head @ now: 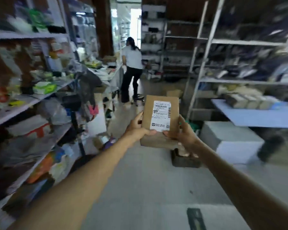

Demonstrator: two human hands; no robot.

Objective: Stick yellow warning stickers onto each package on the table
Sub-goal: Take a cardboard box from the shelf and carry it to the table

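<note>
A brown cardboard package (148, 113) with a white shipping label (161, 116) is held upright in the air in front of me, at arm's length. My left hand (136, 128) grips its left edge, thumb on the front near the label's lower corner. My right hand (184, 131) grips its right edge, thumb on the front below the label. No yellow sticker shows on the package face. Several more brown packages (244, 101) lie in a row on a blue table (259, 117) at the right.
Metal shelving full of goods lines the left (32, 100) and the right (206, 44). A person (132, 68) stands down the aisle by a cluttered counter. A white box (229, 140) and a dark crate (184, 159) sit on the floor.
</note>
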